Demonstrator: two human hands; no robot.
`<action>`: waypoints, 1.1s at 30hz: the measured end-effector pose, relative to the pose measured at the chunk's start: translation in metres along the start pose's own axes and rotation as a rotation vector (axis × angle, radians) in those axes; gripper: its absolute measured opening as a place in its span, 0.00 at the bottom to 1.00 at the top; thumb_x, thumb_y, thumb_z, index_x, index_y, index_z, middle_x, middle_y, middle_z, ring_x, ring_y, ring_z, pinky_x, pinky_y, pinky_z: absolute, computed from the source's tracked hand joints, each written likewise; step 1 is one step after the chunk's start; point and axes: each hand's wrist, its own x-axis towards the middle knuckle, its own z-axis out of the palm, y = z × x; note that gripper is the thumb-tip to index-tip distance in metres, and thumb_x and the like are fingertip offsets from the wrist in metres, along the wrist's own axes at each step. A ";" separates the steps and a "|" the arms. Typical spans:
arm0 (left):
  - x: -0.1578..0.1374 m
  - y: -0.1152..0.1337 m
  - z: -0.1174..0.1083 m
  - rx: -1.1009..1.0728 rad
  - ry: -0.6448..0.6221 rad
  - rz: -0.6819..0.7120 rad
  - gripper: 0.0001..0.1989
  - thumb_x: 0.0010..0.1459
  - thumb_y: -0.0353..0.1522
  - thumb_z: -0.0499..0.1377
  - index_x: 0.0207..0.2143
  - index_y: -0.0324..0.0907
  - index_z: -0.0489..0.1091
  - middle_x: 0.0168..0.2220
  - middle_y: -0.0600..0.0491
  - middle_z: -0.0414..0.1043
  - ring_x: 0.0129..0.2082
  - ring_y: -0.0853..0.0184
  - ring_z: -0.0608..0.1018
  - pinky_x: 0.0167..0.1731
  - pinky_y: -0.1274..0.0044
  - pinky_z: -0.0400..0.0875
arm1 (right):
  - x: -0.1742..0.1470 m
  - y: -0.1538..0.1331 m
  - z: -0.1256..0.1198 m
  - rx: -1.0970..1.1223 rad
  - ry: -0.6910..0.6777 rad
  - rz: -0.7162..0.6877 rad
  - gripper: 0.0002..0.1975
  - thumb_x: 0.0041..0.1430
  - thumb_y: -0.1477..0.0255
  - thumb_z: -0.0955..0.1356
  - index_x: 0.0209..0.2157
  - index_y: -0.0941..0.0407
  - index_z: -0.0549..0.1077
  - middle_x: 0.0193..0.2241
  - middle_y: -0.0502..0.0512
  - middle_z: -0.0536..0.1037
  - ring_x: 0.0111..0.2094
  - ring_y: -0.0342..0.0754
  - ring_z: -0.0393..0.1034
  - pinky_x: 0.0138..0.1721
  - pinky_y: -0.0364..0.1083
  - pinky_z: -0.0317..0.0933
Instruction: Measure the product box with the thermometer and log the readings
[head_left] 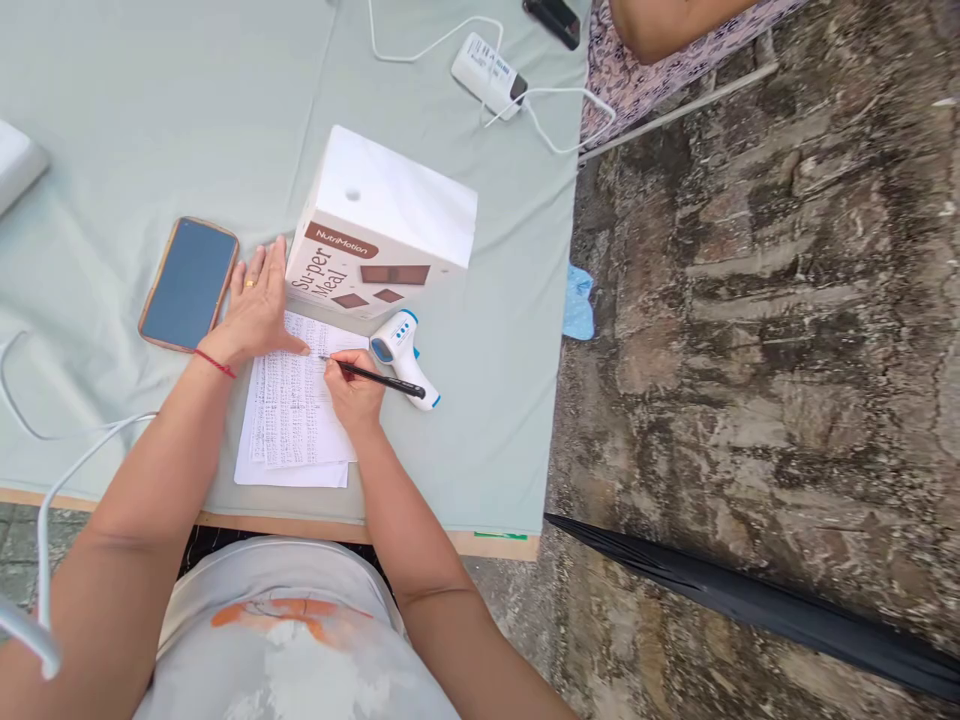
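Observation:
My right hand [354, 392] grips a black pen [382, 377], its tip at the sheets of paper [289, 420] covered in rows of handwriting. Spread out flat, my left hand [259, 308] lies across the top left of the sheets, its thumb pointing toward the pen. Its fingertips reach the lower left side of a white box [397, 190] printed "NutriMotion Super Meal"; whether they touch it I cannot tell. Left of that hand lies a smartphone [189, 283] with a dark screen. A white and blue infrared thermometer [405, 355] rests just beyond the pen, in front of the box.
A pale green cloth covers the table [480, 430]. At the back are a white power adapter [487, 75] with white cables and a black object [553, 20]. A white object [16, 165] stands far left. Another person's arm [667, 22] shows at top right, beyond the table's right edge.

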 end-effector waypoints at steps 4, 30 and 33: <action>0.000 0.002 -0.001 0.010 -0.010 -0.018 0.86 0.35 0.55 0.81 0.80 0.42 0.27 0.81 0.35 0.30 0.79 0.33 0.33 0.76 0.49 0.26 | 0.000 0.001 0.000 -0.033 -0.009 -0.008 0.05 0.57 0.65 0.69 0.31 0.51 0.72 0.25 0.46 0.75 0.26 0.44 0.69 0.31 0.46 0.69; 0.000 0.002 -0.001 -0.015 -0.003 -0.013 0.86 0.34 0.56 0.81 0.80 0.42 0.29 0.81 0.34 0.32 0.79 0.34 0.33 0.76 0.48 0.26 | 0.000 -0.002 0.001 -0.024 0.031 0.038 0.05 0.55 0.67 0.69 0.29 0.51 0.69 0.24 0.45 0.73 0.25 0.44 0.68 0.30 0.46 0.68; 0.000 0.001 -0.001 -0.033 0.007 -0.004 0.86 0.33 0.57 0.81 0.80 0.43 0.30 0.81 0.35 0.32 0.79 0.33 0.34 0.76 0.47 0.26 | 0.000 -0.003 0.001 -0.022 0.025 0.048 0.05 0.55 0.68 0.69 0.29 0.51 0.69 0.24 0.45 0.73 0.25 0.44 0.68 0.31 0.46 0.68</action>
